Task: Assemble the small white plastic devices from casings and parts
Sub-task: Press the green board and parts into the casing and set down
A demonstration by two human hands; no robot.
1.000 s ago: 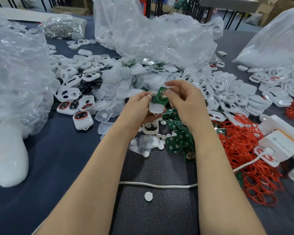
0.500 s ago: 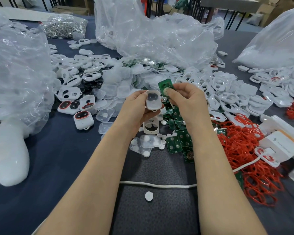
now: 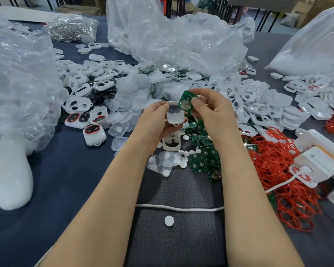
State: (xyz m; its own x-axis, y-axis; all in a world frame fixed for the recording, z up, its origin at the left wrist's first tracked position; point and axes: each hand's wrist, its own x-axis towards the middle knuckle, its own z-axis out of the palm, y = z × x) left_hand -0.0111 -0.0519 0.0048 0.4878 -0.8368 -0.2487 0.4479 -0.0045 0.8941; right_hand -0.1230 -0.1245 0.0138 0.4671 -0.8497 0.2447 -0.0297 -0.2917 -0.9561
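Left hand [image 3: 154, 120]: grips a small white rounded plastic casing [image 3: 175, 115], fingers curled under it.
Right hand [image 3: 214, 112]: just right of the casing, pinches a green rectangular circuit board [image 3: 186, 104].
Forearms: 2, bare, converging toward the casing.

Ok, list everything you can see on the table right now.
white casing: one, white, held up centre
circuit board: one, green, held beside it
loose casings: many, white, heaped centre to right
spare boards: several, green, table centre
rings: many, red, right
large bags: three, clear, left, back, right
metal parts bag: one, silvery, back left
cord: one, white, near edge
lone disc: one, white, nearer than cord
left hand: grips white casing
right hand: pinches circuit board
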